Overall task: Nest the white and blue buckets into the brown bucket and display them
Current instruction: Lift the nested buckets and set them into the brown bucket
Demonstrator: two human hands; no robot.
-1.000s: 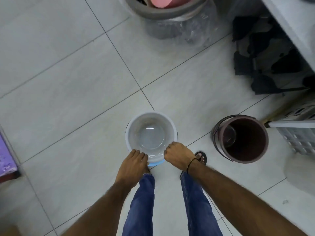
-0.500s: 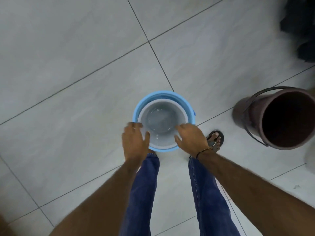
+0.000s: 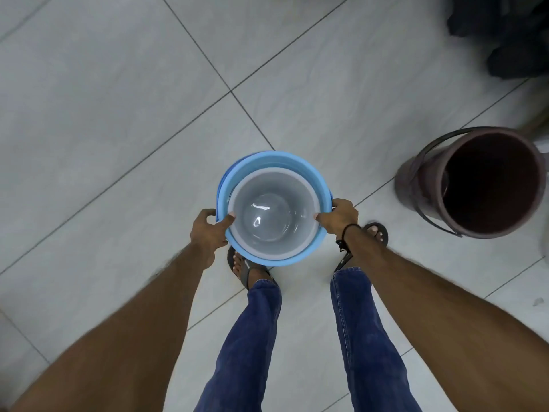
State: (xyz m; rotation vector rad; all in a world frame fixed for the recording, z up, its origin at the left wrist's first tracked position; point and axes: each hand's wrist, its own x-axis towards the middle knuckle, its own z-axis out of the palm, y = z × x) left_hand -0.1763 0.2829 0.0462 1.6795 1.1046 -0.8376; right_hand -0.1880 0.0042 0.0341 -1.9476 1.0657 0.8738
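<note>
Left hand (image 3: 208,231) and right hand (image 3: 338,217) grip the round blue plastic bucket (image 3: 315,179) holding the white plastic bucket (image 3: 273,215); misaligned lowering could tip the brown plastic bucket (image 3: 416,185) at three o'clock.

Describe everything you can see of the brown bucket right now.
The brown bucket stands upright on the tiled floor at the person's right, apart from the blue bucket and both hands. It looks like dark reddish-brown plastic, round and tapered, its mouth open and the inside dark and apparently empty. A thin dark wire handle hangs down around the rim. Nothing touches it but the floor.
</note>
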